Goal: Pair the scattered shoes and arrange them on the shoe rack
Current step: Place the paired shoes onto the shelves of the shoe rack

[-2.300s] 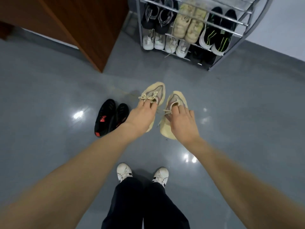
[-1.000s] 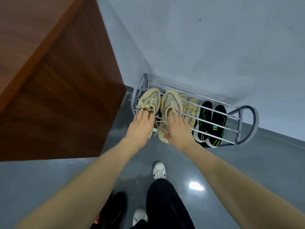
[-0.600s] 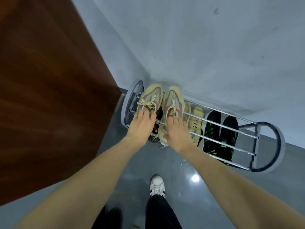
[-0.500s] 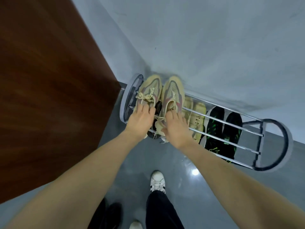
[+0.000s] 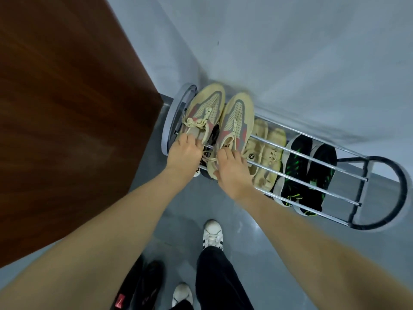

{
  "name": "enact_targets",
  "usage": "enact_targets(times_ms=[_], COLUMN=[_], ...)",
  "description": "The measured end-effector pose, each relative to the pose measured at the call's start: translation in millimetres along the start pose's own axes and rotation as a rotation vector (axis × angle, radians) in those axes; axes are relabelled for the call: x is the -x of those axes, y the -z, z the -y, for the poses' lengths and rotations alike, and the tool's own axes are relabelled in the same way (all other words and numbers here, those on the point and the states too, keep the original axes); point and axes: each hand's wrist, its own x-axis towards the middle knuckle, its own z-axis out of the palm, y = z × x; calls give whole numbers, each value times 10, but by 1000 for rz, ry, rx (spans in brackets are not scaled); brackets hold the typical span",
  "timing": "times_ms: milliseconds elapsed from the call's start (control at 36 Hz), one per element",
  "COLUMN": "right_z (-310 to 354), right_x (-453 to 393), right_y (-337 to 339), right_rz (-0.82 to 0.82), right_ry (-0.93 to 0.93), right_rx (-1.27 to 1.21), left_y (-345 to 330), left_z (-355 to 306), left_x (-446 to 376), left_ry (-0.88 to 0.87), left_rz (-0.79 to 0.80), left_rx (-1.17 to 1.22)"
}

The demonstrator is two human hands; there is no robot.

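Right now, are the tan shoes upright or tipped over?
Upright. Both tan shoes show laces and mesh tops facing up on the rack's top bars, soles down.

My hands (image 5: 184, 153) cover both tan sneakers' (image 5: 204, 113) heels — I can't see the grip. Black shoes (image 5: 143, 287) get cut off by the bottom edge; lower-shelf pairs sit half hidden behind rack bars (image 5: 312, 162).

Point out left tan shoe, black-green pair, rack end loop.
left tan shoe (image 5: 206, 104), head view, on the mesh toe area.
black-green pair (image 5: 297, 166), head view, on the left shoe's laced upper.
rack end loop (image 5: 402, 186), head view, on the right loop's outer curve.
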Motion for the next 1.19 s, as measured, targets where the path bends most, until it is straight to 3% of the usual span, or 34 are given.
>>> enact_targets(times_ms=[83,250,306,583,833,1000,1194], right_z=[32,95,96,213,525,890,1166], right_x=[-51,-47,-18,276,959,1690,2484], right_y=[-5,28,42,175,195,163,108], right_rz=[19,-30,-31,-85,-154,-223,-175], right_ry=[-14,-33,-42,-98,-103,-102,-122], right_rx=[-36,-20,-16,40,35,-26,-68], left_y=[35,65,59,223,436,544,623], left_z=[-59,-148,-123,-96,-27,-85,-251], left_x=[-29,59,98,442,1181,1991,2888], left_ry=[10,89,109,29,83,67,99], left_rz=[-22,104,64,50,-30,-67,-42], left_rx=[33,109,129,206,195,316,448])
